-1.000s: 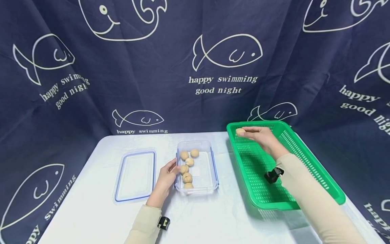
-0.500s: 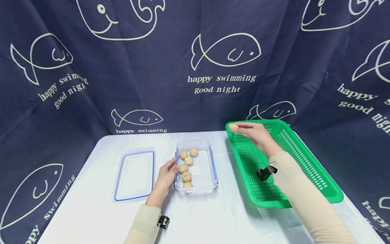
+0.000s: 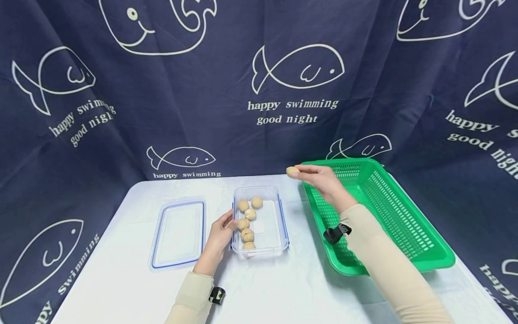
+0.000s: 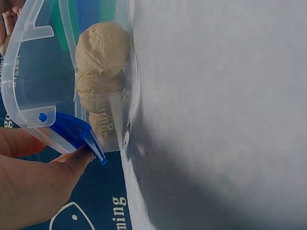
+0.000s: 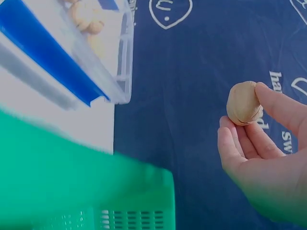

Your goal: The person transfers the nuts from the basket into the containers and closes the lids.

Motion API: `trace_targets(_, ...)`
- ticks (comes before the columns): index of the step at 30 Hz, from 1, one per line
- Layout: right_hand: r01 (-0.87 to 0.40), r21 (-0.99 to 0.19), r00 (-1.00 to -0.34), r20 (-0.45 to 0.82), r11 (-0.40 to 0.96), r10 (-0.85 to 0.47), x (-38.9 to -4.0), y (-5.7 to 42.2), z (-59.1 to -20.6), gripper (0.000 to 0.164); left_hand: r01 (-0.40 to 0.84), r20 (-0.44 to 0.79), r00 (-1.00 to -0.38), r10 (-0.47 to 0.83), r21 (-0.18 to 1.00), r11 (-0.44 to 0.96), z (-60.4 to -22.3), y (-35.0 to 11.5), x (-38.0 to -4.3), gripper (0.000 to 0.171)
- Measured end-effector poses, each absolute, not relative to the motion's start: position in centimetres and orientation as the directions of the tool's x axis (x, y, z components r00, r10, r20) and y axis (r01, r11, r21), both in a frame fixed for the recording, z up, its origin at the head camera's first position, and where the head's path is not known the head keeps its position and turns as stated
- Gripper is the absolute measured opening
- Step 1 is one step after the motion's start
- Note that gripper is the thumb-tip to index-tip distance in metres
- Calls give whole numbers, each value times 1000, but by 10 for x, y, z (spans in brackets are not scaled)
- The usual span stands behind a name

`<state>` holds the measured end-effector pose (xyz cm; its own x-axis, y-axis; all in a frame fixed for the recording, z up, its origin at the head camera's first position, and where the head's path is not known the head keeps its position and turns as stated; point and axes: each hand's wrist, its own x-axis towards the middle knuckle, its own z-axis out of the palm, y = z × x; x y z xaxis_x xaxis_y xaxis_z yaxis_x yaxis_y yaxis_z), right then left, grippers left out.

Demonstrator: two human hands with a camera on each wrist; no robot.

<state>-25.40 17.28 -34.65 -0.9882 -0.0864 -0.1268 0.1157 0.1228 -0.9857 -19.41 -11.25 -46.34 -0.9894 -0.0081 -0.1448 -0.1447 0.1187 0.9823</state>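
Between thumb and fingers my right hand [image 3: 321, 181] pinches a walnut [image 5: 244, 103], held in the air by the far left corner of the green basket [image 3: 337, 265]. My left hand [image 3: 220, 236] grips the left wall of a clear plastic box [image 3: 272, 252]; in the left wrist view its thumb presses near the blue latch [image 4: 74, 132]. Several walnuts [image 3: 247, 235] lie along the box's left side, one of them farther right at the back. In the left wrist view some walnuts [image 4: 101, 50] show through the wall.
Left of the box a clear lid [image 3: 178, 234] with a blue seal lies flat on the white table [image 3: 113, 274]. The green basket stands at the right, its left rim under my right forearm. A dark blue fish-print curtain [image 3: 226, 126] hangs behind the table.
My right hand has carried the walnut leftward from over the green basket to beyond its left rim. The left hand stays on the box, and the walnuts inside have not moved.
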Motion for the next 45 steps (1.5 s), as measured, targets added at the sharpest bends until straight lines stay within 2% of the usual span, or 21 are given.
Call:
trace_targets(24, 142, -989, -988, -145, 47, -48, -244, 102, -362, 49, -153, -152, -988, -15, 982, 112, -466, -112, -193, 48)
trace_targets(33, 135, -985, -990, -138, 107, -19, -238, 82, -377, 44, -147, -146, -989, -16, 982, 117, -466, -111, -194, 47)
trace_targets(45, 209, -974, -977, -203, 88, 68, -228, 59, -400, 35, -143, -142, -990, -14, 983, 116, -464, -112, -194, 48)
